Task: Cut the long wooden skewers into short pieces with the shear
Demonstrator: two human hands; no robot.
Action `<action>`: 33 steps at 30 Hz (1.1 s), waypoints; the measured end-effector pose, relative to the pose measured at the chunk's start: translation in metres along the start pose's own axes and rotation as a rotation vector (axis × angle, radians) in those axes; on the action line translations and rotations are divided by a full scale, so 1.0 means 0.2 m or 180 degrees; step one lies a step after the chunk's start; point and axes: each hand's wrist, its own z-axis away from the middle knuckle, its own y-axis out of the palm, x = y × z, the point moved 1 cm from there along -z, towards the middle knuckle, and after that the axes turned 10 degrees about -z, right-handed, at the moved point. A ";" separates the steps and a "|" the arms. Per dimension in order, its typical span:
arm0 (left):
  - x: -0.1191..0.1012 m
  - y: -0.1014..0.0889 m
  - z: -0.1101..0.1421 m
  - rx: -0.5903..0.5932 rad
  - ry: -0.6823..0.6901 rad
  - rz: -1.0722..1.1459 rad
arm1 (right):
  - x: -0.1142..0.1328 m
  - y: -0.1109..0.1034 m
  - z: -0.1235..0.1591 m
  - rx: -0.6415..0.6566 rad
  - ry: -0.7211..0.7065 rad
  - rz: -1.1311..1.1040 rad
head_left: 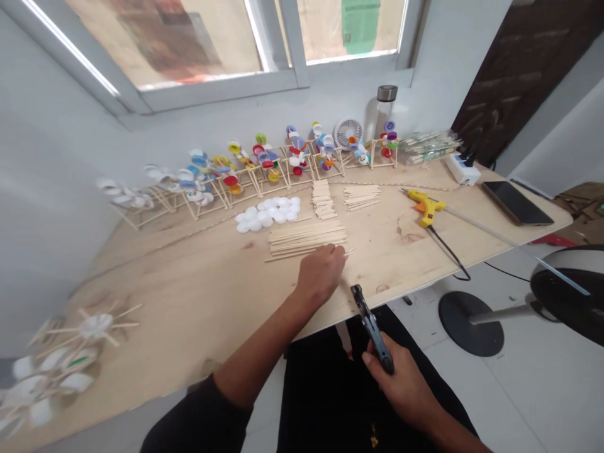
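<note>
My left hand (321, 274) is closed at the front right of a pile of long thin wooden sticks (302, 239). Its fingers pinch a wooden stick (350, 251), whose tip shows just beyond them; the grip itself is mostly hidden. Below the table's front edge, my right hand (406, 380) is wrapped around the dark handles of pliers (372, 327), their head pointing up toward the table. Behind the long sticks lie two bundles of shorter sticks (323, 200) and a cluster of white round caps (267, 214).
Stick frames with colourful bottle-cap wheels (268, 163) line the wall. A yellow glue gun (427, 206), phone (516, 202) and power strip (462, 170) lie right. Cap-and-stick wheels (56, 371) sit at the left front. A black fan (570, 289) stands beside the table.
</note>
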 end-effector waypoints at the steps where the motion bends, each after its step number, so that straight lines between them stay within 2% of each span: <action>1: -0.01 0.01 -0.02 0.0001 -0.0017 -0.0033 | -0.01 -0.01 0.00 -0.0016 0.0007 -0.0005; 4: -0.01 0.06 -0.04 -0.0074 -0.0029 0.0124 | -0.03 -0.03 0.01 -0.0033 0.0036 -0.0029; 8: 0.03 0.09 -0.01 -0.0095 -0.0127 0.0550 | -0.06 -0.04 0.02 -0.0048 0.0063 -0.0059; 13: 0.08 0.09 0.00 0.0250 -0.0148 0.0632 | -0.08 -0.04 0.02 0.0021 0.0012 -0.0095; 22: 0.09 0.04 -0.11 0.0683 0.0088 0.0552 | -0.10 -0.07 0.02 0.0014 0.0000 -0.0153; 33: 0.16 0.01 -0.04 0.1138 0.0226 0.0742 | -0.09 -0.08 0.05 0.0085 -0.0009 -0.0101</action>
